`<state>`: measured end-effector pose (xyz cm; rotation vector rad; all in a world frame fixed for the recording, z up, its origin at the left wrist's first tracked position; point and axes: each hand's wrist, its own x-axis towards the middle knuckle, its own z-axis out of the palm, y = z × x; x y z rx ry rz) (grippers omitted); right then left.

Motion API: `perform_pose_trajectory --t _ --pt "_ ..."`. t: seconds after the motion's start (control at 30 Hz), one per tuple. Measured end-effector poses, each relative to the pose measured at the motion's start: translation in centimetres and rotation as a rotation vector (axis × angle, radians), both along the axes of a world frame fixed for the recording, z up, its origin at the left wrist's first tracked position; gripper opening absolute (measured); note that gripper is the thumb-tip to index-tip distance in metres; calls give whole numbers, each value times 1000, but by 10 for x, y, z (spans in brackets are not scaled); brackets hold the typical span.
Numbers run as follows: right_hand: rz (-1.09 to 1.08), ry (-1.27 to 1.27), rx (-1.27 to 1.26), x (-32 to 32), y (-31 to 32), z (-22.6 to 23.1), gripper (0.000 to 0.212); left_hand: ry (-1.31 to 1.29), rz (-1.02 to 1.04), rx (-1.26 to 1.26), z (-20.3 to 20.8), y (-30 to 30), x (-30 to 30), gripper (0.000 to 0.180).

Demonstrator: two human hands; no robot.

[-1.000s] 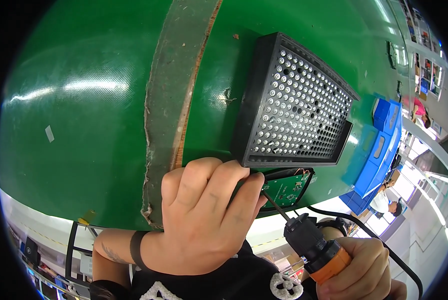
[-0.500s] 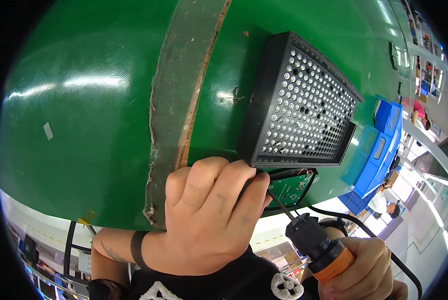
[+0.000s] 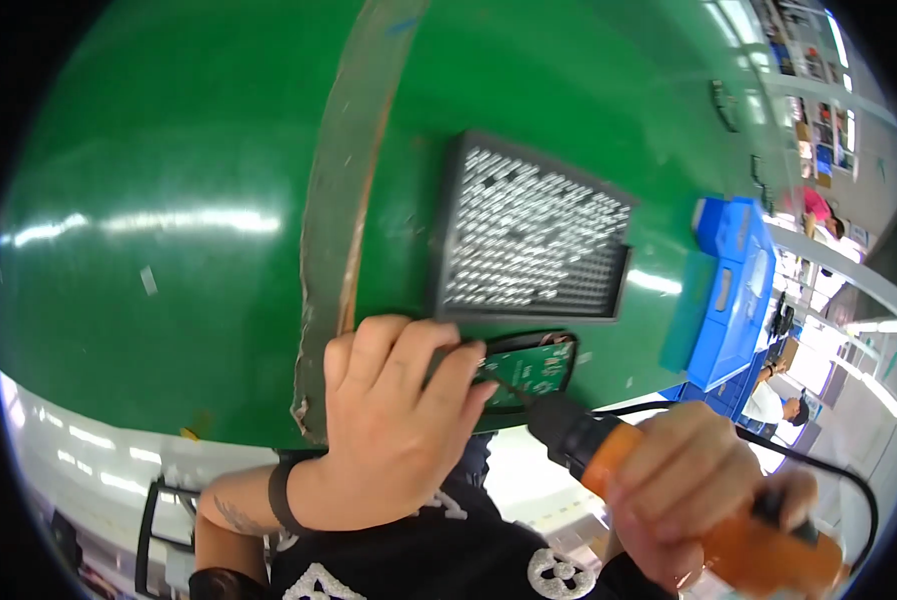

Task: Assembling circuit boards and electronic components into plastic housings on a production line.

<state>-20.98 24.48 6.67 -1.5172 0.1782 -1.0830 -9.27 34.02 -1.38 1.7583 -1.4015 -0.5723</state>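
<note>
A green circuit board (image 3: 534, 370) sits in a shallow black case (image 3: 575, 362) at the table's near edge. My left hand (image 3: 394, 415) grips the case's left end with bent fingers, hiding that part of it. My right hand (image 3: 684, 485) is wrapped around an orange and black power screwdriver (image 3: 609, 455). Its dark bit slants up and left over the board, near my left thumb; whether the tip touches a screw is hidden. Just beyond the case lies a black tray (image 3: 532, 316) with rows of small silvery screws, some of its holes at the lower right unfilled.
A blue bin (image 3: 734, 300) stands at the right edge of the green table (image 3: 189, 330). A worn grey strip (image 3: 334, 220) runs across the tabletop. The tool's black cable (image 3: 859, 480) loops at the right. Two people are farther off at the right.
The view has shifted, so the tray appears smaller and further left. My right hand has brought the screwdriver to a flatter slant, showing more of its orange body. My left hand keeps its place at the case.
</note>
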Motion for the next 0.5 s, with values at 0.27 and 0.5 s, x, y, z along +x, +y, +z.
perform_pose_trajectory --t 0.27,0.5 --pt "-486 982 407 -71 -72 15 58 -211 -205 -44 24 -20 -16 46" --pt "-88 1006 136 -133 -88 15 61 -172 -388 241 53 -35 -30 55"
